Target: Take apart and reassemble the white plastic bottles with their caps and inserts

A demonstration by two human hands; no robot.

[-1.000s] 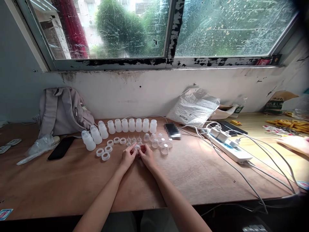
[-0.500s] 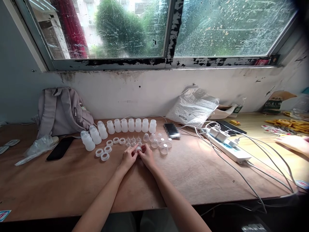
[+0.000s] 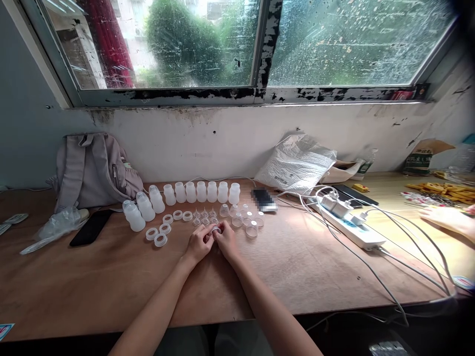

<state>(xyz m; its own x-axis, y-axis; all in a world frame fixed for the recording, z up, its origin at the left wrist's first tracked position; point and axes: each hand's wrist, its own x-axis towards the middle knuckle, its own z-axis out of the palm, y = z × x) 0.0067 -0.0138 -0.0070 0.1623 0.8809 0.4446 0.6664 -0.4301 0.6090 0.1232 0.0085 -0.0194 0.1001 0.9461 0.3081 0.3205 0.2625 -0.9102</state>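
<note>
My left hand (image 3: 200, 243) and my right hand (image 3: 225, 240) meet at mid-table, fingertips pinched around a whitish screw ring (image 3: 215, 229), mostly covered by the fingers. Just beyond them stand several clear silicone teats (image 3: 204, 214) with thin pointed tips. Translucent screw rings (image 3: 165, 228) lie to the left of my left hand. Off to the right of my right hand are clear dome caps (image 3: 251, 229). Small frosted bottles (image 3: 191, 192) stand upright in a row behind, and a few more bottles (image 3: 145, 206) continue that line toward the left front.
On the left are a grey backpack (image 3: 92, 170), a black phone (image 3: 91, 228) and a plastic bag (image 3: 55, 230). A power strip (image 3: 352, 225) with trailing white cables lies right, near a silvery bag (image 3: 297, 163) and another phone (image 3: 264, 200). Another person's hand (image 3: 449, 217) is at far right.
The ring between my fingers is now more covered and seems slightly turned. My hands stay nearly in place. The other person's hand at far right has shifted slightly left.
</note>
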